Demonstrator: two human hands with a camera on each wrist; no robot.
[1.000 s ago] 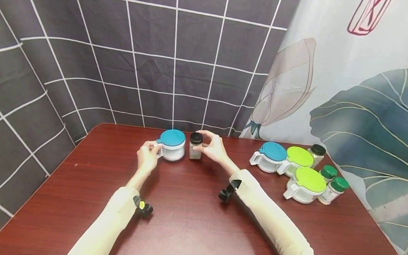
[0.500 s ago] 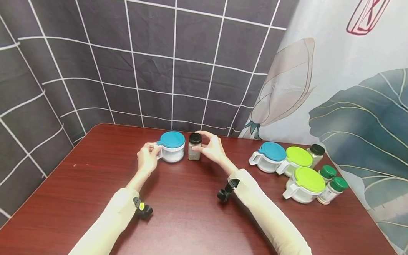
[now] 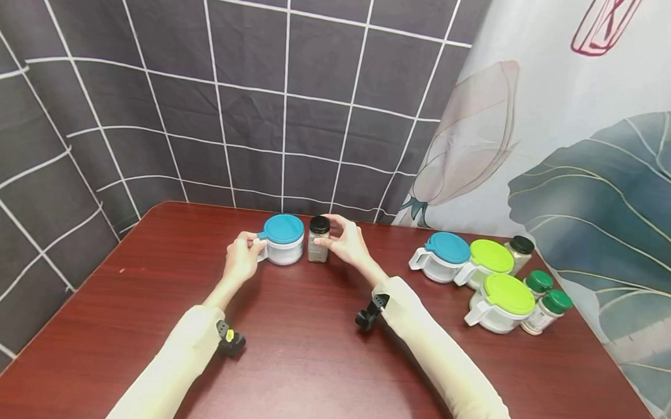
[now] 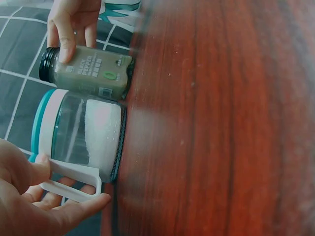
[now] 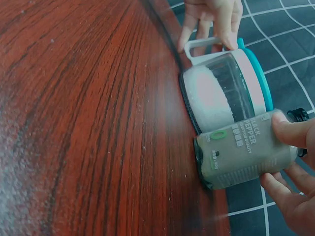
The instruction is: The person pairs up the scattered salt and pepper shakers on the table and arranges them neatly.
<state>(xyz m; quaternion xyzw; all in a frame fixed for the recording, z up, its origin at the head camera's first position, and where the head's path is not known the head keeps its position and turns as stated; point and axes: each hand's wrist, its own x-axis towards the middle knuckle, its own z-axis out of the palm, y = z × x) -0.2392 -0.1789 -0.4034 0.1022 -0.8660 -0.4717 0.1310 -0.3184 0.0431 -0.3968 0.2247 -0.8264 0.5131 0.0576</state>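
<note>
In the head view, my left hand (image 3: 242, 258) pinches the white handle of a clear seasoning jar (image 3: 285, 252) with a blue lid (image 3: 283, 228). White granules (image 4: 102, 132) fill part of this jar in the left wrist view. To its right stands a pepper shaker bottle (image 3: 318, 251) with a black cap, upright on the table. My right hand (image 3: 349, 242) grips it, thumb on the front and fingers behind. "Black pepper" is printed on the bottle's label (image 5: 246, 135) in the right wrist view. Only a narrow gap separates the two containers in the head view.
At the right of the reddish-brown table (image 3: 293, 372) stand another blue-lidded jar (image 3: 445, 256), two green-lidded jars (image 3: 492, 259), a black-capped bottle (image 3: 520, 252) and two green-capped bottles (image 3: 543, 315). A grey gridded cloth (image 3: 249, 123) hangs behind the table's back edge.
The pepper bottle has shifted slightly left, nearer to the blue-lidded jar, with my right hand still on it. My left hand stays on the jar's handle.
</note>
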